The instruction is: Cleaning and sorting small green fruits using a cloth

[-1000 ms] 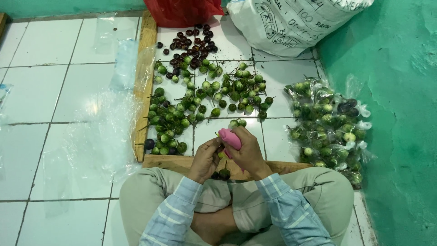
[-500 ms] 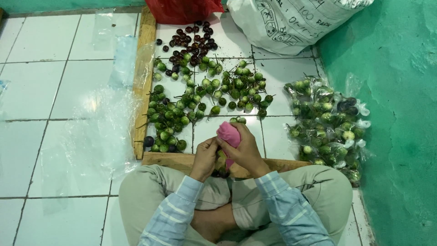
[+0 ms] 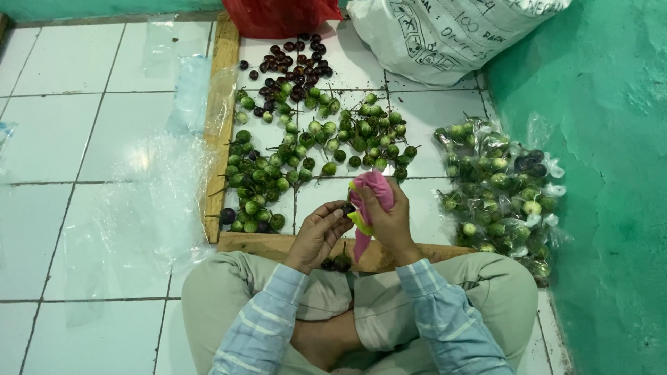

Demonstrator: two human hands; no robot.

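Pink cloth sits gripped in the right hand, fingers wrapped tight around it. Left hand pinches a small dark fruit right beside that cloth, green fruit pile just beyond.

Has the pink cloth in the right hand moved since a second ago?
Yes. The pink cloth in the right hand has come slightly nearer the wooden plank at the knees.

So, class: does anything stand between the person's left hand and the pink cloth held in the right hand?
Nothing visible does. The left hand sits right beside the pink cloth gripped by the right hand, with only a small dark fruit at its fingertips.
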